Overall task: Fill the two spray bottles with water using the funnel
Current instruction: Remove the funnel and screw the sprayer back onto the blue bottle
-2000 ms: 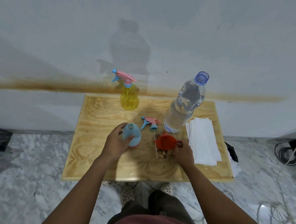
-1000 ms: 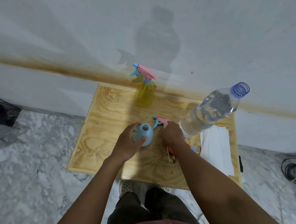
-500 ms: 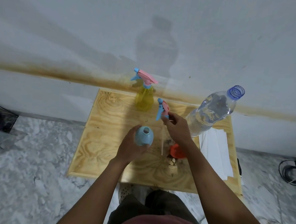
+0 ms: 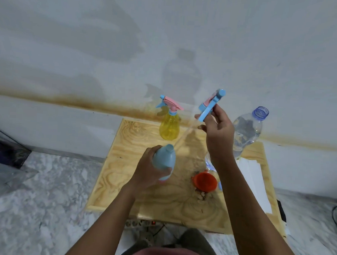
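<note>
My left hand [image 4: 149, 173] grips the light-blue spray bottle [image 4: 165, 159], lifted off the wooden board [image 4: 122, 164] and tilted, its neck open. My right hand [image 4: 218, 134] pinches the pink-and-blue spray head [image 4: 210, 104] high above the board; its clear dip tube [image 4: 182, 137] slants down with its tip at the blue bottle's mouth. The yellow spray bottle [image 4: 169, 125] stands capped at the board's back. An orange funnel [image 4: 205, 181] lies on the board under my right forearm. The uncapped clear water bottle [image 4: 245, 131] stands behind my right hand.
White paper sheets [image 4: 256, 182] lie along the board's right side. A power strip [image 4: 139, 223] and cables sit on the marble floor below the board's front edge. A wall rises right behind the board. A dark object [image 4: 4, 152] lies at far left.
My right hand let go of the funnel, picked the spray head off the board and raised it high. My left hand lifted and tilted the blue bottle; the dip tube now meets its mouth.
</note>
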Demonstrator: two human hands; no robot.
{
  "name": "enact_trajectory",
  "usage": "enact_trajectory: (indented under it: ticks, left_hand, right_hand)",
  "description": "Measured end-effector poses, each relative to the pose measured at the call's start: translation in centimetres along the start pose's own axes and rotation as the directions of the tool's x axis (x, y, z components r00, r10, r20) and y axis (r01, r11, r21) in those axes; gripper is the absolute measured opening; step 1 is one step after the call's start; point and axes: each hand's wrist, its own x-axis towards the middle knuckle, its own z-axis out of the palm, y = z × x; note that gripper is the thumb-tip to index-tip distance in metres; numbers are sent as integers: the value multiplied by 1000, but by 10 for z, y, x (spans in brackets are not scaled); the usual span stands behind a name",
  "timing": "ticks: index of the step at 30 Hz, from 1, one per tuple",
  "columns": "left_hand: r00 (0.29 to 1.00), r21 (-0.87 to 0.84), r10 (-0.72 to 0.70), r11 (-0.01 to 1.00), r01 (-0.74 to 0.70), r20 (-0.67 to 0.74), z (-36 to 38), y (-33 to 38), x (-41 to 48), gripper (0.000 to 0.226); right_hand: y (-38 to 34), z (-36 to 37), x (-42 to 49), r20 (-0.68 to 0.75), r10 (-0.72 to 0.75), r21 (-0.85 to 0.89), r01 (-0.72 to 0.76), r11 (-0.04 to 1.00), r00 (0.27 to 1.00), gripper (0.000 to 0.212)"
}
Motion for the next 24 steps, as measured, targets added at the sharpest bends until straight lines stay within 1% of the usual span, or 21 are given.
enact_trajectory:
  ticks: [2,4,7,10,12,16,24]
  left_hand:
    - [999,31,52,998,-52,2,-9,4,-2,89]
    - [998,14,59,998,-59,-4,-17,12,-6,89]
    - [999,-88,45,995,-47,-21,-25,21,-11,84]
    - [998,-182,54,982,-59,-35,-33,28,-15,78]
    - [998,-226,66,972,-69,-19,-38,34,-18,74]
    - [997,-264,79,961,-78,-10,-47,45,-24,67]
    - [994,-287,111,952,-109,-9,-55,55,-31,61]
  right_hand:
    - [-8,7,-2,0,-18,29,18,999,1000,31]
    - [-11,16,-7,26,8,50,-9,999,1000,30]
    - [-9,28,-18,84,52,63,-58,996,995,30]
    - [-2,38,-30,158,81,34,-87,996,984,28]
    - [1,43,-38,215,75,11,-79,997,974,23]
    - [1,49,-51,286,39,-32,-31,999,957,22]
    - [1,48,-65,300,27,-41,-16,999,954,26]
